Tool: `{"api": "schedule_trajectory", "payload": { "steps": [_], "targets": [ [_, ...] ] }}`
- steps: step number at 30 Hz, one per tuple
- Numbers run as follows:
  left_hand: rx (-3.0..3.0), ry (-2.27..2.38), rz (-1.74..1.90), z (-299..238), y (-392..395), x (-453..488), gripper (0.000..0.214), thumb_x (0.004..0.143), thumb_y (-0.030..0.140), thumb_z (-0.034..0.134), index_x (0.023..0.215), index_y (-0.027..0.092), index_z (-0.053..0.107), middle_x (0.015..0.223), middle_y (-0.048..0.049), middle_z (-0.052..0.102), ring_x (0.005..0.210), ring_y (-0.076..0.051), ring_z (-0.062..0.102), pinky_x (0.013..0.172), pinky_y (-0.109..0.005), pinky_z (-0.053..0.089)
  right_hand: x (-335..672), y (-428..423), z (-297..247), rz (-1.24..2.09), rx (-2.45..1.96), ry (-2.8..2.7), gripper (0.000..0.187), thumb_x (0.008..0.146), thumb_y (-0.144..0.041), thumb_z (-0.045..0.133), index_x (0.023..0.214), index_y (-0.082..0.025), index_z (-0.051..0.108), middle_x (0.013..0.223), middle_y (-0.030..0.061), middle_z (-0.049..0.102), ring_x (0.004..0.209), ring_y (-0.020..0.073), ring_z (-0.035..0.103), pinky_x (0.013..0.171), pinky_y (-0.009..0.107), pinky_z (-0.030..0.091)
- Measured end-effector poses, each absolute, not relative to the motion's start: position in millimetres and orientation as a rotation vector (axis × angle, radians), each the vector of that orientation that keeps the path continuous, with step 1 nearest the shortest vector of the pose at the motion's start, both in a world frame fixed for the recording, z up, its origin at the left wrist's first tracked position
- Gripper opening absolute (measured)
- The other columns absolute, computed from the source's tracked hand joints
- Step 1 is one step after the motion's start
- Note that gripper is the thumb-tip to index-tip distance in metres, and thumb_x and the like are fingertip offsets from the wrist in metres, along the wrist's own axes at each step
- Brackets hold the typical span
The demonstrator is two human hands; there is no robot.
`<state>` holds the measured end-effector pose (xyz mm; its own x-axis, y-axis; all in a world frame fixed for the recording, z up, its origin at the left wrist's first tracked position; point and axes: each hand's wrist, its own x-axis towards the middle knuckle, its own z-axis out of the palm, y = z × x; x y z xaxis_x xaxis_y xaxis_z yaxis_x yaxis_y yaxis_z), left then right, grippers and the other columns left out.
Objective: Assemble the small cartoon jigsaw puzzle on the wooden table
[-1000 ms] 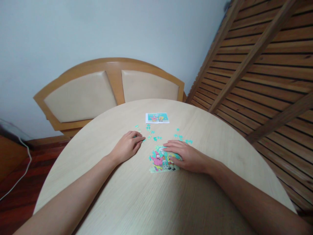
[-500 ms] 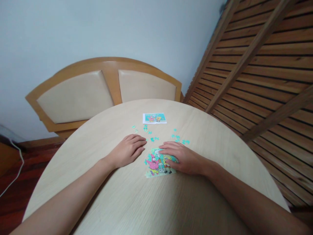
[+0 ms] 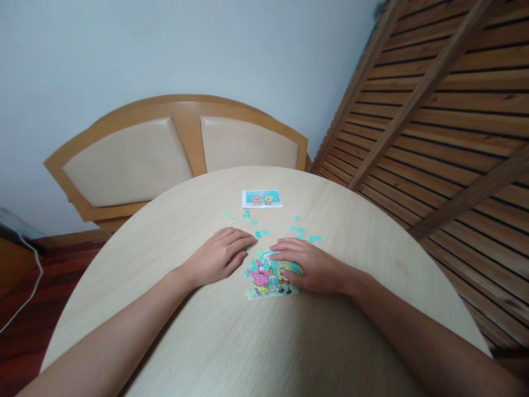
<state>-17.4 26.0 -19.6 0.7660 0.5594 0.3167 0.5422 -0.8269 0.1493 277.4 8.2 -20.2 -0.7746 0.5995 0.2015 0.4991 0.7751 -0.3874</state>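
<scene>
Slowly, the left hand (image 3: pixel 221 255) is sliding across the bench (image 3: pixel 256 353) toward the puzzle (image 3: pixel 264 278). A second ago it was lying farther out at nine o'clock, with its fingers among the loose pieces (image 3: pixel 259 234). Now its fingertips (image 3: pixel 251 241) are arriving at the puzzle's ten o'clock corner, touching it or just short of it. The right hand (image 3: pixel 312 267) is keeping its place on the puzzle's three o'clock side, as it was before.

To my eye this is bringing both hands onto the assembled part, one steadying it while the other is working at its edge. Whether a piece is travelling under the left fingers I cannot tell, since they are covering whatever is lying there.

Neither hand is pinching anything. The left grip is spread flat, palm down, fingers nearly straight and close together, resting on the wood. The right grip is likewise flat and relaxed, fingers stretched toward nine o'clock and pressing lightly on the puzzle's printed face.

The puzzle itself is lying flat between the two hands, near the bench's middle. More pieces are lying scattered at twelve and one o'clock from it, and the picture (image 3: pixel 262 198) is sitting beyond them, also at twelve o'clock.
</scene>
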Motion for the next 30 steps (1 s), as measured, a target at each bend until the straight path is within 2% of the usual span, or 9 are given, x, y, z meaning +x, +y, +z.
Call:
{"api": "schedule_trajectory", "payload": {
  "steps": [3, 7, 16, 25, 30],
  "targets": [
    [2.879, 0.943, 0.46, -23.1, 23.5, -13.4, 0.051, 0.102, 0.03, 0.046, 0.152, 0.02, 0.038, 0.152, -0.0122, 0.049, 0.141, -0.03, 0.043, 0.117, -0.053, 0.036, 277.7, 9.3, -21.6, 0.447, -0.841, -2.652, 0.039, 0.095, -0.034, 0.059, 0.131, -0.019, 0.066, 0.14, 0.0112, 0.062, 0.132, 0.0278, 0.053, 0.114, 0.049, 0.04],
    [2.856, 0.995, 0.3, -25.7, 22.4, -11.7, 0.059, 0.103, 0.039, 0.044, 0.157, 0.022, 0.029, 0.16, -0.01, 0.039, 0.149, -0.035, 0.032, 0.12, -0.06, 0.029, 277.8, 9.4, -22.7, 0.436, -0.836, -2.647, 0.039, 0.094, -0.034, 0.06, 0.13, -0.019, 0.066, 0.139, 0.0117, 0.062, 0.131, 0.0277, 0.054, 0.113, 0.049, 0.041],
    [2.894, 0.903, 0.413, -14.0, 20.0, -13.7, 0.044, 0.101, 0.035, 0.046, 0.142, 0.02, 0.049, 0.142, -0.0106, 0.059, 0.136, -0.03, 0.049, 0.116, -0.055, 0.035, 280.2, 9.6, -19.3, 0.429, -0.84, -2.644, 0.038, 0.093, -0.032, 0.061, 0.129, -0.02, 0.066, 0.138, 0.0116, 0.063, 0.131, 0.027, 0.055, 0.114, 0.048, 0.041],
    [2.929, 0.796, 0.497, -7.1, 17.4, -14.8, 0.031, 0.099, 0.029, 0.048, 0.126, 0.019, 0.062, 0.123, -0.0094, 0.07, 0.12, -0.026, 0.061, 0.11, -0.05, 0.041, 297.7, 18.4, -7.8, 0.247, -1.035, -2.631, 0.025, 0.088, -0.032, 0.066, 0.108, -0.021, 0.075, 0.123, 0.0101, 0.072, 0.117, 0.0285, 0.065, 0.106, 0.047, 0.048],
    [2.848, 0.62, 0.525, -7.1, 13.1, -11.3, 0.025, 0.098, 0.026, 0.05, 0.115, 0.021, 0.067, 0.109, -0.0066, 0.074, 0.106, -0.022, 0.068, 0.1, -0.042, 0.05, 299.2, 20.5, -10.3, 0.214, -1.093, -2.586, 0.027, 0.091, -0.036, 0.063, 0.111, -0.021, 0.074, 0.122, 0.0109, 0.072, 0.117, 0.0292, 0.065, 0.104, 0.048, 0.049]
  ]
}}
